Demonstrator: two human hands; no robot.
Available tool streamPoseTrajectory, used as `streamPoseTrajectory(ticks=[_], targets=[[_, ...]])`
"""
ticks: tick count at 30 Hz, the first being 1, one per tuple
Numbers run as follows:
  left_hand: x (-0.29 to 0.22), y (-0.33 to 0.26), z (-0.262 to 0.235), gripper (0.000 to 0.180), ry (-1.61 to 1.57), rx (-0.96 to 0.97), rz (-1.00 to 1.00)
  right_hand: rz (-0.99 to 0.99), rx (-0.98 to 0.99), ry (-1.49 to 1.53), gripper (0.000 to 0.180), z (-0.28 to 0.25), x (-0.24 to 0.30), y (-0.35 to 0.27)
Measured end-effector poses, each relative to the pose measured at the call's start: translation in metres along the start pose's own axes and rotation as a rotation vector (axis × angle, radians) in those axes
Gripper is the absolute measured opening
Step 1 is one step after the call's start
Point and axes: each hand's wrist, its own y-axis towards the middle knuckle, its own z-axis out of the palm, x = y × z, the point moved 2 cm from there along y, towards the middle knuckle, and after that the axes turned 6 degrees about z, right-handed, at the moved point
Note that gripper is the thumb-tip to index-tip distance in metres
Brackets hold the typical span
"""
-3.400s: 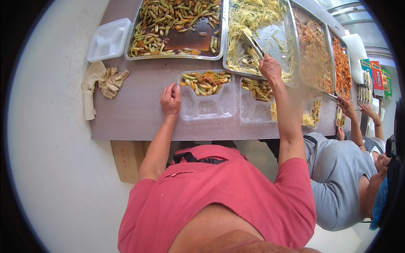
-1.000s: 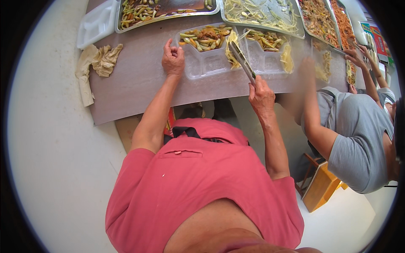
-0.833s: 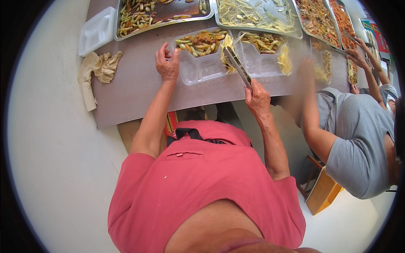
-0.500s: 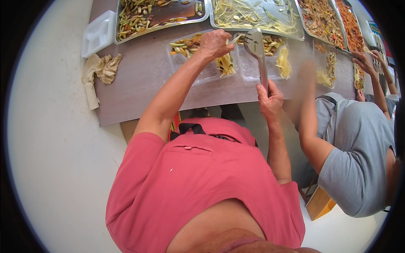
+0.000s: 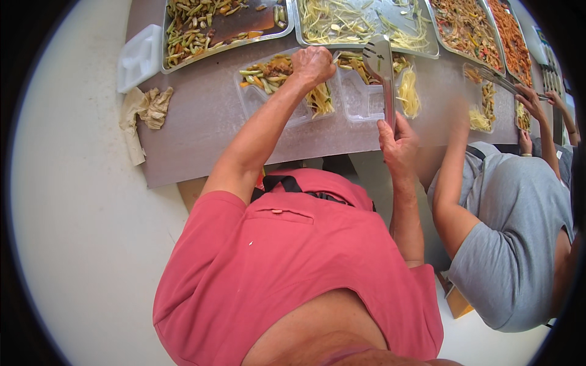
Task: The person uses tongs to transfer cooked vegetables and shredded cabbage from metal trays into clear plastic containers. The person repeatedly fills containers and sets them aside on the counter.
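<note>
Left hand (image 5: 313,66): in the upper middle of the frame, over the left clear container. The back of the hand is turned up and the fingers bend under it; a pale bit shows beside them (if they pinch it, I cannot tell).
Left forearm (image 5: 268,125): on my screen it rises slantwise to the right, crossing the table (image 5: 195,134) and part of the container.
Right hand (image 5: 400,146): right of the middle, by the table's front edge. I see it closed around the lower end of the metal tongs, thumb on the left side.
Right forearm (image 5: 406,213): almost vertical in the frame, straighter than the other one.
Tongs (image 5: 389,79): pointing to the top of the frame, with their broad slotted head in front of the right clear container.
Left clear container (image 5: 250,97): upper middle, with green vegetables at the back and yellow shreds (image 5: 318,99) in its right compartment.
Right clear container (image 5: 365,100): just beside it, also with vegetables and yellow shreds (its front compartment shows bare plastic).
Trays: along the top edge, the vegetable tray (image 5: 241,29) stands left of the shred tray (image 5: 386,19).
Co-worker (image 5: 506,201): at the right, in a grey shirt.
</note>
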Motion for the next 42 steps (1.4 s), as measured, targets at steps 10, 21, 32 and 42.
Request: streamPoseTrajectory(ticks=[10, 21, 32, 42], targets=[[0.020, -0.064, -0.024, 0.014, 0.101, -0.127, 0.654, -0.065, -0.007, -0.010, 0.029, 0.010, -0.016, -0.011], [0.069, -0.124, -0.017, 0.025, -0.381, -0.375, 0.251, -0.236, 0.063, -0.421, 0.016, 0.046, -0.060, -0.001], [0.167, -0.170, 0.029, 0.040, -0.456, -0.529, -0.252, -0.420, 0.071, -0.624, 0.020, 0.056, -0.062, 0.020], [0.143, -0.148, 0.043, 0.043, -0.550, -0.426, -0.222, -0.362, 0.080, -0.553, 0.021, 0.055, -0.046, 0.020]])
